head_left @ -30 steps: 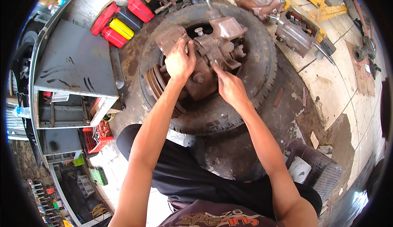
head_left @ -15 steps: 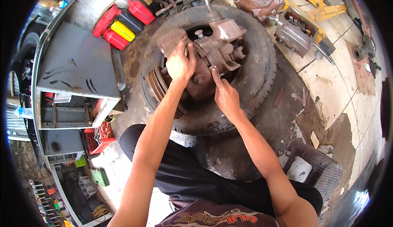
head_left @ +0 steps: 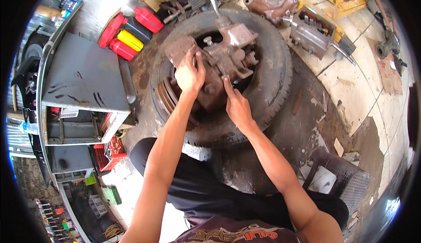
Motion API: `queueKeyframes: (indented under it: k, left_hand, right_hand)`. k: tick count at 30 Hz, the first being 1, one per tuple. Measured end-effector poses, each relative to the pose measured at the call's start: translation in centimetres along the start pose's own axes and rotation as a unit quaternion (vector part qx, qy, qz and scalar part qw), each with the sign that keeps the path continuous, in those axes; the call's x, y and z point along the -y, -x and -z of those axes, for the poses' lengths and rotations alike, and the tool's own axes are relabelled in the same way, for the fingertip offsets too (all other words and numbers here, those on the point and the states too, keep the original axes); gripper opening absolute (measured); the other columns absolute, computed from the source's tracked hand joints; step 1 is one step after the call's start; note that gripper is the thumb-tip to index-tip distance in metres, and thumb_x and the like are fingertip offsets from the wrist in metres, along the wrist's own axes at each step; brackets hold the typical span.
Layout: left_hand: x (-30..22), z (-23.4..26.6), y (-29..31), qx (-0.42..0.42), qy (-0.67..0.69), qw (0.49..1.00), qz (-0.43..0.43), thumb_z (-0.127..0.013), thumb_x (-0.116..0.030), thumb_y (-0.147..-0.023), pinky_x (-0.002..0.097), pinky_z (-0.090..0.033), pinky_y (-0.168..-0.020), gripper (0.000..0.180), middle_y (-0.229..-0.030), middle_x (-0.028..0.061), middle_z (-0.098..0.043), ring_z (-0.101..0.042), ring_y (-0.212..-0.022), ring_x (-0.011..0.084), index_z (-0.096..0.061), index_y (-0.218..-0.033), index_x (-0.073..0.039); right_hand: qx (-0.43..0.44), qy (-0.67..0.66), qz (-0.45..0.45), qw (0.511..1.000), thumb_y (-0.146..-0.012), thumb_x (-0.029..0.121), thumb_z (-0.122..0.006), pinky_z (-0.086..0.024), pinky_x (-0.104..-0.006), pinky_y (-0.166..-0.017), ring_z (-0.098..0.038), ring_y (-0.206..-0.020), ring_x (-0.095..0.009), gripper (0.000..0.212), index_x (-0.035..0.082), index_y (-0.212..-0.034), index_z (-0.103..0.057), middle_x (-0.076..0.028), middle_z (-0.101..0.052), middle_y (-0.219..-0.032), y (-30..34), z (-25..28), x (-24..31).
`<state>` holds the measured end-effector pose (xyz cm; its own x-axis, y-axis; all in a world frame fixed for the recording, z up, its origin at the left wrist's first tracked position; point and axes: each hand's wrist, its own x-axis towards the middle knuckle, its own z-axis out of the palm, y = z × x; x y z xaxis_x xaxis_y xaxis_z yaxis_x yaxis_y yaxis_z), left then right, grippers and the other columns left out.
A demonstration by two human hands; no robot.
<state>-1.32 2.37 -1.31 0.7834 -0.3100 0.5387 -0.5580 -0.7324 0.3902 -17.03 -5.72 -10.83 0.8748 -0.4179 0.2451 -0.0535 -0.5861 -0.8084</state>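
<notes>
A brown, greasy gearbox [head_left: 239,37] with a bent metal lever [head_left: 211,0] rising from its far end lies in the opening of a big black tyre [head_left: 274,74]. My left hand [head_left: 190,74] grips the housing's upper left part, its fingers and thumb closed over a raised edge. Beside it, my right hand [head_left: 239,109] has its index finger stretched to the middle of the housing and the other fingers curled. Something small and pale shows by that fingertip; what it is cannot be made out. Grooved pulley wheels [head_left: 166,96] stick out at the gearbox's left.
Red, yellow and black plastic bottles [head_left: 130,40] stand left of the tyre, by a grey metal cabinet [head_left: 83,74]. Another gearbox part [head_left: 310,32] and a brown casting [head_left: 269,0] lie at the far right. A dark plastic stool [head_left: 346,179] is near my right knee.
The view has shifted slightly, moving the scene a little. Both hands keep nearly the same places on the gearbox; the right index finger still touches its middle.
</notes>
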Motion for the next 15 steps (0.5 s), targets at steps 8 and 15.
queueKeyframes:
  k: [8,15]
  left_hand:
    - [-0.6,0.1,-0.1,-0.013,-0.013,1.000,-0.021,-0.055,-0.029,-0.104,0.0437,-0.055,-0.091,0.033,-0.113,0.0170,-0.074,-0.071,-0.105,0.0349,-0.068,-0.125,-0.008]
    - [0.0,0.0,0.3,-0.016,-0.005,0.999,-0.036,-0.056,-0.029,-0.103,0.0441,-0.055,-0.092,0.030,-0.113,0.0155,-0.074,-0.071,-0.106,0.0331,-0.067,-0.122,-0.008]
  right_hand:
    - [0.012,0.000,-0.002,1.000,-0.093,-0.006,-0.052,-0.054,-0.0527,-0.071,-0.063,-0.077,-0.048,0.065,0.011,-0.155,-0.044,-0.026,-0.062,-0.090,0.5,-0.5,-1.0]
    - [-0.023,0.022,0.031,0.999,-0.094,-0.004,-0.052,-0.054,-0.0535,-0.066,-0.064,-0.075,-0.048,0.062,0.011,-0.154,-0.046,-0.027,-0.063,-0.088,-0.2,-0.6,-0.4]
